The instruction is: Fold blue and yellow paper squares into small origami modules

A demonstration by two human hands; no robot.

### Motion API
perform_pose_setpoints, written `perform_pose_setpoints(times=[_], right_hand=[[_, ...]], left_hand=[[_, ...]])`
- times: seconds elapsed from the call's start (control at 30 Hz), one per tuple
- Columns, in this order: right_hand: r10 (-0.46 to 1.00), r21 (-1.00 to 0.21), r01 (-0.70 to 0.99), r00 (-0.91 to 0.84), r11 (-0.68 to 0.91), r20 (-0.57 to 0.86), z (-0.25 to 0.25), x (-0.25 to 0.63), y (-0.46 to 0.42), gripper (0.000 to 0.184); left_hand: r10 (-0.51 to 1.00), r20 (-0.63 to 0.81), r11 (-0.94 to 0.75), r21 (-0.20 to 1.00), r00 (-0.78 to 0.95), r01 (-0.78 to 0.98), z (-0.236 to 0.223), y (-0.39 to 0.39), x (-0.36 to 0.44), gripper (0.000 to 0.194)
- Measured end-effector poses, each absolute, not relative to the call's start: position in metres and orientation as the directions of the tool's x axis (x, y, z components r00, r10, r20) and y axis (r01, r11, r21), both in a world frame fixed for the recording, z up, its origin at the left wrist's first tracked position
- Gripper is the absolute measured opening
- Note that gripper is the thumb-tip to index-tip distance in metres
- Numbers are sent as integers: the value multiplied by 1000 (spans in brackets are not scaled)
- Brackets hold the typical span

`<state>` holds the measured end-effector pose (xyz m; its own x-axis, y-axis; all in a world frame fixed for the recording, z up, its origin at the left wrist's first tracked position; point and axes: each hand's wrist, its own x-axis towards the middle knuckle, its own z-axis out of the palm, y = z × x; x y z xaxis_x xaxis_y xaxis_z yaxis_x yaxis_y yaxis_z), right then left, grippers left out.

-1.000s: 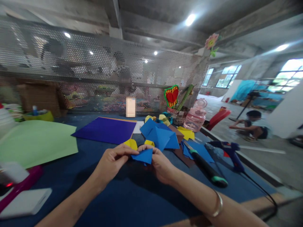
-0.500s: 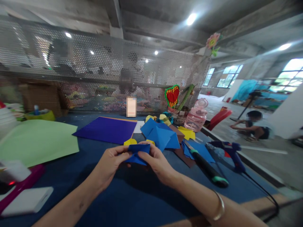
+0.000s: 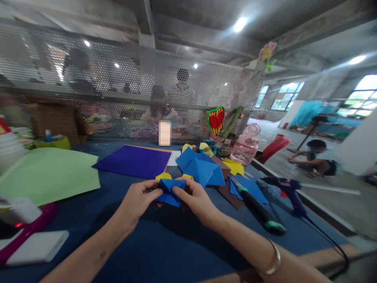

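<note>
Between both hands, above the dark blue table [image 3: 165, 243], is a small folded piece of blue paper [image 3: 171, 193]. My left hand [image 3: 140, 198] pinches its left side, thumb in front and fingers behind. My right hand [image 3: 196, 199] grips the right side, with the thumb pressed near the middle fold. A triangular flap shows along the top of the paper. Just behind it, small yellow paper pieces [image 3: 163, 176] peek out, partly hidden by the hands. Beyond my right hand lies a pile of folded blue paper [image 3: 202, 169].
Right of my hands lie a black-and-green handled tool [image 3: 262, 210] and a corded glue gun [image 3: 290, 188]. A pink bottle [image 3: 244, 145] stands farther back. Purple sheets [image 3: 135, 160] and pale green paper [image 3: 50, 173] lie left. A person [image 3: 319, 157] crouches beyond the table's right edge.
The paper's top edge, which looked straight and flat before, now shows a triangular flap folded toward the middle. Both hands have stayed in nearly the same place.
</note>
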<state>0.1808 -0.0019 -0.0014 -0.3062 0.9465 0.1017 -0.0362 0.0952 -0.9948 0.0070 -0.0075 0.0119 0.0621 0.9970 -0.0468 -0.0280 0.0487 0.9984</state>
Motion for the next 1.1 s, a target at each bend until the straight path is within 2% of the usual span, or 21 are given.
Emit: perform_pose_setpoints(times=[0.17,0.37,0.53,0.7,0.9,0.97,1.1], right_hand=[[954,-989,-67,-265,128,141,-8,181,2,31],[951,-992,-7,-284,123,120,-5,181,1,30],[918,-992,-27,-377,120,122,-4,180,-2,39],[900,-989,-8,-414,148,138,-7,181,1,37],[915,-977,76,-373,198,156,-10,182,4,27],[916,-966,105,-356,234,183,-11,182,4,25],[921,-947,149,-316,284,227,-10,182,2,25]], left_hand=[[996,37,-37,999,80,-2,6,-5,9,24],[997,16,-17,1000,79,7,8,-6,7,25],[999,32,-33,999,29,20,9,-4,5,25],[999,-53,53,999,13,9,6,-1,2,31],[971,-216,231,956,97,-180,8,-2,-1,37],[959,-263,279,940,102,-199,10,-2,-1,33],[955,-286,297,923,83,-245,12,-2,0,12]])
